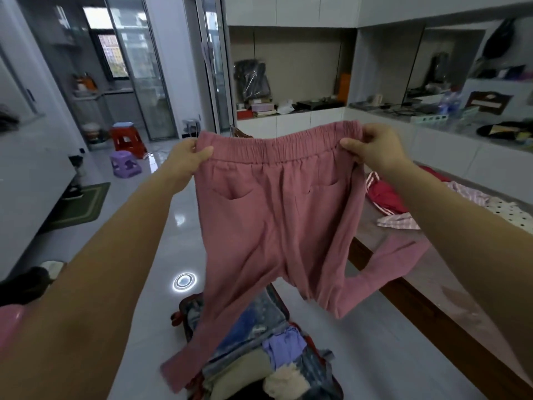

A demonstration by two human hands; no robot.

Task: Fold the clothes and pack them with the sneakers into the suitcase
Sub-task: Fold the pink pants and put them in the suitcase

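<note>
The person holds a pair of pink trousers point(277, 215) up in the air at the middle of the view; the elastic waistband is on top and runs level from left to right, and the long axis drops from there toward the near floor point(161, 255). The side with two pockets faces the camera. The left hand point(187, 157) pinches the left end of the waistband and the right hand point(375, 148) grips the right end, so the hands are well apart with the band stretched between them. The left leg hangs straight down; the right leg kinks off to the right over the edge of a low platform point(418, 307).

Under the trousers an open suitcase point(184, 313) lies on the floor, holding a purple garment point(284, 345) and a cream fluffy piece point(285, 382); the hanging cloth hides much of its inside, and the frame cuts off its near end. On the platform to the right lie a red garment point(383, 194), a striped cloth point(398, 220) and a polka-dot cloth point(510, 212); the right forearm covers part of them. Far left stand a red stool point(127, 140) and a purple stool point(127, 164), with a green mat point(83, 206) nearer; the shelf contents beyond are too blurred to name.
</note>
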